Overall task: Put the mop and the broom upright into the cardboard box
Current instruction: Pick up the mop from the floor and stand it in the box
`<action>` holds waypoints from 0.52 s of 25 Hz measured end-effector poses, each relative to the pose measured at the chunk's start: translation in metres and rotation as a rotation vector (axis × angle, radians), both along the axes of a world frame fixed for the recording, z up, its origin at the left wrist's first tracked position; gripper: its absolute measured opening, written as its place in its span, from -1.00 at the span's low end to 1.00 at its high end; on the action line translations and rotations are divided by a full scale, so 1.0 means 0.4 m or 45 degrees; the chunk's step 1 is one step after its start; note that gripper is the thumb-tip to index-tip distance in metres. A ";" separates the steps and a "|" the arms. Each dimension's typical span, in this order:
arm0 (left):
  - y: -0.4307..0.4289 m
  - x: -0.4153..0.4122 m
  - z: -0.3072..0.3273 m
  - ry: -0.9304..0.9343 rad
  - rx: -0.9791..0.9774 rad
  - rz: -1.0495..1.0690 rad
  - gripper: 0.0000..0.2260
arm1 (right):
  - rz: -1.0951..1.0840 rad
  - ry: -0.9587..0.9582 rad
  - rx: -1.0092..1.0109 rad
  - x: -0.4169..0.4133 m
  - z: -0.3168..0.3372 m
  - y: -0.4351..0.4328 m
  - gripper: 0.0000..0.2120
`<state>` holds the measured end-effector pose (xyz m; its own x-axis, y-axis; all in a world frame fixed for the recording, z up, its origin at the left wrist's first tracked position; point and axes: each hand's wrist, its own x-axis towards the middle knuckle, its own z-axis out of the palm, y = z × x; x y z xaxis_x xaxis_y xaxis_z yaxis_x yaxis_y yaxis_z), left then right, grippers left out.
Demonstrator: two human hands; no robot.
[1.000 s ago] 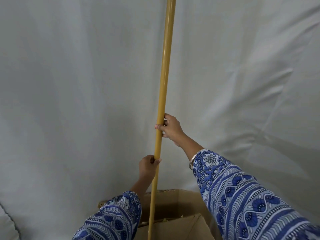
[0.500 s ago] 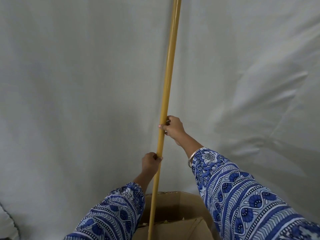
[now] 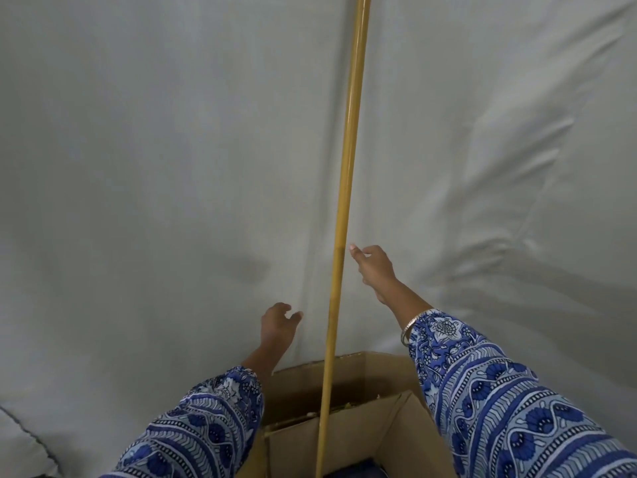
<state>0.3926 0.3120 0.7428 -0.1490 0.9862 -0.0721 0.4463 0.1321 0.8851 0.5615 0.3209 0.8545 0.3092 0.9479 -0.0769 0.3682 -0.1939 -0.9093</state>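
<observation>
Both hands have let go of the yellow pole [image 3: 344,208] since the earlier frames, where each was closed around it. Now the left hand [image 3: 277,327] hangs just to the pole's left with fingers spread and nothing in its grip, and the right hand [image 3: 374,267] sits just to the right, higher up, fingers loosely parted and also empty — neither touches the shaft.

That pole stands nearly upright, leaning slightly against the pale cloth backdrop [image 3: 138,167], with its lower end going down into the open cardboard box [image 3: 372,370] at the bottom of the view. Whether it belongs to the mop or the broom I cannot tell, since the head is hidden inside the box; a few pale, straw-like bits show along the inner edge.

My reading is that one of the two tools is now placed and standing on its own — the release looks like a check that it stays put. No second handle is in view, so the other tool probably remains to be fetched.
</observation>
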 end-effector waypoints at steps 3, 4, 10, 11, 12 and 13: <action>-0.060 -0.067 -0.020 -0.006 -0.018 -0.003 -0.69 | -0.033 -0.010 -0.033 -0.006 -0.032 -0.084 -0.51; -0.077 -0.089 -0.022 -0.003 -0.024 -0.008 -0.70 | -0.047 -0.013 -0.038 -0.010 -0.043 -0.108 -0.55; -0.239 -0.248 -0.039 0.009 -0.058 0.035 -0.73 | -0.043 0.079 -0.082 -0.076 -0.101 -0.263 -0.71; -0.272 -0.279 -0.049 0.036 -0.066 0.027 -0.74 | -0.039 0.083 -0.095 -0.093 -0.120 -0.292 -0.73; -0.300 -0.307 -0.060 0.062 -0.085 0.018 -0.75 | -0.045 0.095 -0.104 -0.109 -0.134 -0.318 -0.74; -0.332 -0.341 -0.075 0.089 -0.121 0.015 -0.77 | -0.059 0.119 -0.125 -0.129 -0.154 -0.347 -0.74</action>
